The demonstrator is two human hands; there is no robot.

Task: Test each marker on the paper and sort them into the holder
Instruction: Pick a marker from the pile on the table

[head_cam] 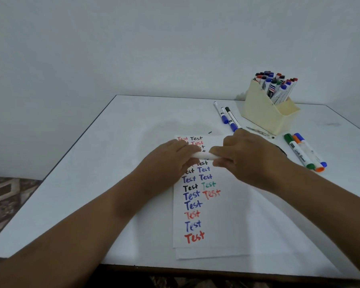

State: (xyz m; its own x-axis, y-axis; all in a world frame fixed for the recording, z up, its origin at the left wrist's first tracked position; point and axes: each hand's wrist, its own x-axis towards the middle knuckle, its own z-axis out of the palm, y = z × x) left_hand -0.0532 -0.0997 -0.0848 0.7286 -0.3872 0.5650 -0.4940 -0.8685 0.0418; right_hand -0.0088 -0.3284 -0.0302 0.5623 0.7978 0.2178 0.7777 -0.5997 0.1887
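On the table [112, 142], the holder [264, 113] brims with markers [275, 86].

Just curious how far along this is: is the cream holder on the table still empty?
No, the cream holder already has a cluster of capped markers standing in its taller back part.

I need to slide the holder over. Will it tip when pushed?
Possibly. The holder is crammed with upright markers standing well above its rim, so it looks top-heavy. Its base looks broad, so a low push should probably slide it.
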